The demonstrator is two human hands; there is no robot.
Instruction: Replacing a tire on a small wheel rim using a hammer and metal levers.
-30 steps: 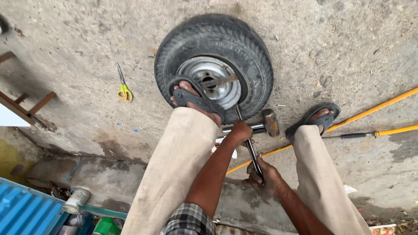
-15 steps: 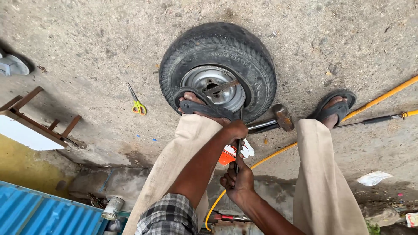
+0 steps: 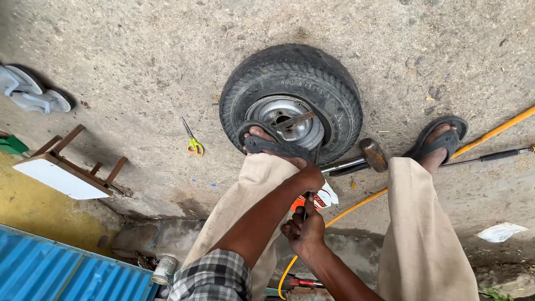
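Grey steel rim (image 3: 285, 120) inside the black tyre (image 3: 291, 99), lying flat on the concrete floor (image 3: 139, 67), is the landmark for this figure. On its near edge I see a foot in a dark sandal (image 3: 271, 144) pressing the sidewall down. A thin tyre lever (image 3: 315, 158) rises from the bead just beside that foot. My left hand (image 3: 308, 177) is wrapped tight round the bar a little above the tyre, and my right hand (image 3: 304, 227) is clenched on the same bar further toward me, so each grip is fully closed on the lever.

Compared with the picture a second ago, the bar stands steeper and closer to the foot, and both hands have drawn nearer my body; I judge that the lever has been swung over to pry the bead at this spot. A second flat bar (image 3: 293, 120) lies across the rim's centre.

Right of the tyre and touching its edge lies a hammer (image 3: 359, 159); beyond it, a yellow hose (image 3: 490, 132). Left of the tyre, well apart, lie yellow-handled scissors (image 3: 193, 140) and a small overturned stool (image 3: 67, 173).
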